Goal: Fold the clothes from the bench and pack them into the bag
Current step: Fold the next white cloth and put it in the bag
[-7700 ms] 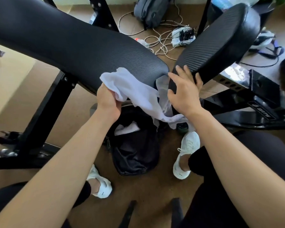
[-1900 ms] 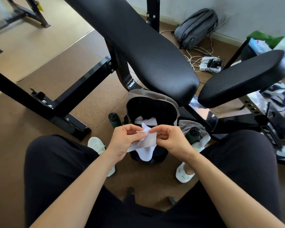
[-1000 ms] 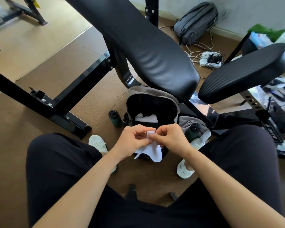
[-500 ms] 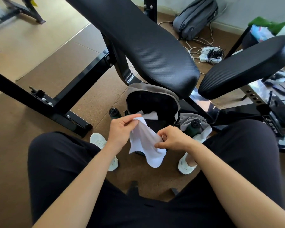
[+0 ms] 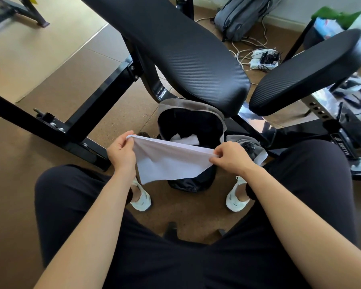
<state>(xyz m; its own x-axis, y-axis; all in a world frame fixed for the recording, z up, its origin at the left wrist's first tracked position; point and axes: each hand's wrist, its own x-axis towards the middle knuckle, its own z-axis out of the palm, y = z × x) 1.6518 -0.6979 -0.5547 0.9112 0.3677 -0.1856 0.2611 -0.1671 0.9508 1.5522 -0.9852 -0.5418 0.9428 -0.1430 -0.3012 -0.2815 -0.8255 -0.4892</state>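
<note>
A white garment [image 5: 167, 161] is stretched flat between my two hands, above my knees. My left hand [image 5: 122, 154] pinches its upper left corner, and my right hand [image 5: 230, 157] pinches the upper right corner. Just beyond it on the floor stands the black bag [image 5: 191, 122], open at the top, with white folded cloth [image 5: 185, 139] inside. The garment hides the bag's near side. Behind the bag rise the black bench pads [image 5: 185, 49].
The bench's black steel frame [image 5: 96, 105] runs across the floor at left. A dark bottle [image 5: 248, 148] on grey cloth sits right of the bag. A grey backpack [image 5: 242, 15], cables and a power strip [image 5: 262, 59] lie at the back. My white shoes [image 5: 141, 200] flank the bag.
My hands have moved apart and spread the white garment out wide; half a second ago it hung bunched between them. The bag has not moved.
</note>
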